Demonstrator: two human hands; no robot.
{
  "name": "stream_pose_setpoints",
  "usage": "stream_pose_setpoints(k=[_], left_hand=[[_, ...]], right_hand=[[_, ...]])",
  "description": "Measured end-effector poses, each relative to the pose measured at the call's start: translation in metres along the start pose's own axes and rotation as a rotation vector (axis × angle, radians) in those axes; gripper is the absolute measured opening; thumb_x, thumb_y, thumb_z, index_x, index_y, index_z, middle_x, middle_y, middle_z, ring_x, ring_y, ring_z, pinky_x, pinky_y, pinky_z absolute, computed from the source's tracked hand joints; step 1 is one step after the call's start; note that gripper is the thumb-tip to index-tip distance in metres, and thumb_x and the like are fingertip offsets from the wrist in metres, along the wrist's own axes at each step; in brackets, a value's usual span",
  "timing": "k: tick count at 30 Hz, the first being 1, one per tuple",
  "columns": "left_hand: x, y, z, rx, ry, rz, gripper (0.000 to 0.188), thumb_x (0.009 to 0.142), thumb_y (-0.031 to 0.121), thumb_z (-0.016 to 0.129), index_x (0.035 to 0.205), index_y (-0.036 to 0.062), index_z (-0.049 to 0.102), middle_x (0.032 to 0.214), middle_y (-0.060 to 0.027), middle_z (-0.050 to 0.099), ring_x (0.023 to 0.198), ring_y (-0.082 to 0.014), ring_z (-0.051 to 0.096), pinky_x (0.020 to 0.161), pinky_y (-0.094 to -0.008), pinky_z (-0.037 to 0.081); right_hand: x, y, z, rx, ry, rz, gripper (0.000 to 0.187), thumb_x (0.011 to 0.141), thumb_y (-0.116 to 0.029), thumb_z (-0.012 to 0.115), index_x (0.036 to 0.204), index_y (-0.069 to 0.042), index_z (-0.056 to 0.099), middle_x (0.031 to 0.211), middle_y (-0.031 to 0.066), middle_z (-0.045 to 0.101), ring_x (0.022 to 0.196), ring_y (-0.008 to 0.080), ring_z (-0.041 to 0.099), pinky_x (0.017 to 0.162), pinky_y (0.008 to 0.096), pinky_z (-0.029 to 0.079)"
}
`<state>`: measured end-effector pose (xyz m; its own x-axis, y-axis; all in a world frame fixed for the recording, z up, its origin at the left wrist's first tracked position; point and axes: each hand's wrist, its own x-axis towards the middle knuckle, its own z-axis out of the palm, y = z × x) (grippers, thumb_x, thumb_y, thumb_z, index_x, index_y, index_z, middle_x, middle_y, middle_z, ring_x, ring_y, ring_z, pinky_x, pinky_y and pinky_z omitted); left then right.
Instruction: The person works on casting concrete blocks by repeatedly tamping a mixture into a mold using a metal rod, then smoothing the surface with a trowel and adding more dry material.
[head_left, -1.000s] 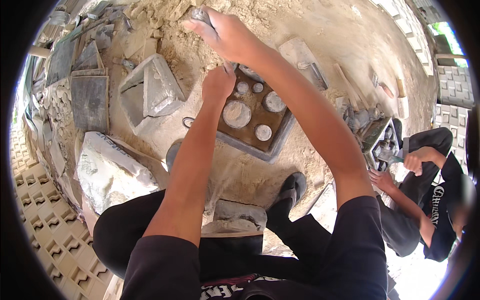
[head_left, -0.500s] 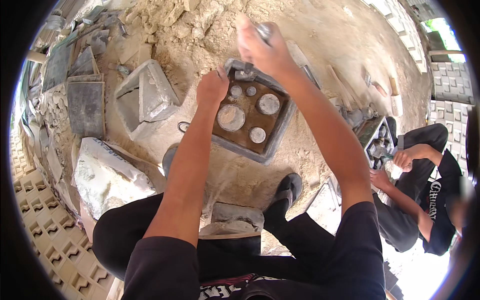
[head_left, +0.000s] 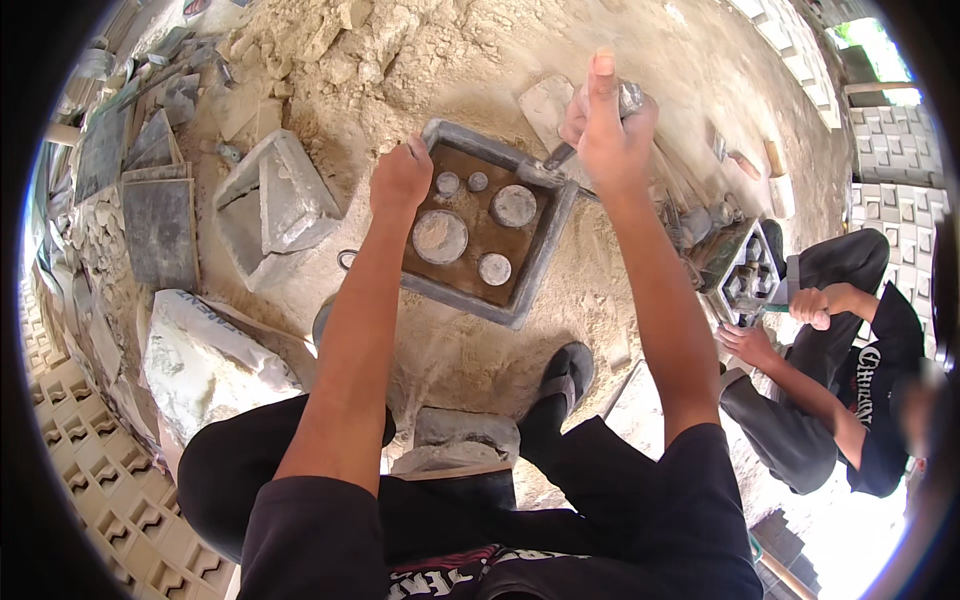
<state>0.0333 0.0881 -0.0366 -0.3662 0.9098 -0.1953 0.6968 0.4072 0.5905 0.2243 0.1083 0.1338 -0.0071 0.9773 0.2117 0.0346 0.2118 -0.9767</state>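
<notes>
The square grey tray (head_left: 455,303) lies on the dusty ground, with five pale round discs (head_left: 440,237) — three larger, two small — set in the brown layer inside it. At the tray's left rim, toward its far corner, the left hand (head_left: 402,175) is curled closed on the edge. Just beyond the tray's far right corner, the right hand (head_left: 615,130) grips a metal tool (head_left: 560,156), thumb raised, the blade's end at the far rim — whether it touches, I cannot tell. A hollow grey block (head_left: 275,200) sits left of the tray, a white sack (head_left: 210,355) nearer and left, and a co-worker's hand (head_left: 815,305) well to its right
</notes>
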Motion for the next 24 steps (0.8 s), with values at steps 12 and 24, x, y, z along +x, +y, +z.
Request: stream_pose_setpoints(k=[12,24], left_hand=[[-0.002,-0.001,0.002,-0.009,0.004,0.001,0.057,0.097,0.042,0.032,0.092,-0.0009,0.069,0.093,-0.0279,0.065,0.091,-0.0460,0.062,0.084,-0.0518,0.048],[0.002,0.001,0.003,-0.009,-0.029,-0.014,0.057,0.097,0.041,0.031,0.093,-0.0009,0.069,0.095,-0.0271,0.066,0.091,-0.0449,0.062,0.085,-0.0515,0.048]], right_hand=[[-0.005,0.031,0.016,0.210,-0.035,-0.065,0.057,0.101,-0.047,0.038,0.056,-0.013,0.027,0.046,-0.0003,0.031,0.040,0.0128,0.030,0.040,0.0295,0.025],[-0.010,-0.001,-0.010,-0.136,0.005,0.060,0.054,0.100,-0.039,0.046,0.056,-0.012,0.032,0.048,-0.0015,0.034,0.042,0.0094,0.032,0.041,0.0275,0.024]])
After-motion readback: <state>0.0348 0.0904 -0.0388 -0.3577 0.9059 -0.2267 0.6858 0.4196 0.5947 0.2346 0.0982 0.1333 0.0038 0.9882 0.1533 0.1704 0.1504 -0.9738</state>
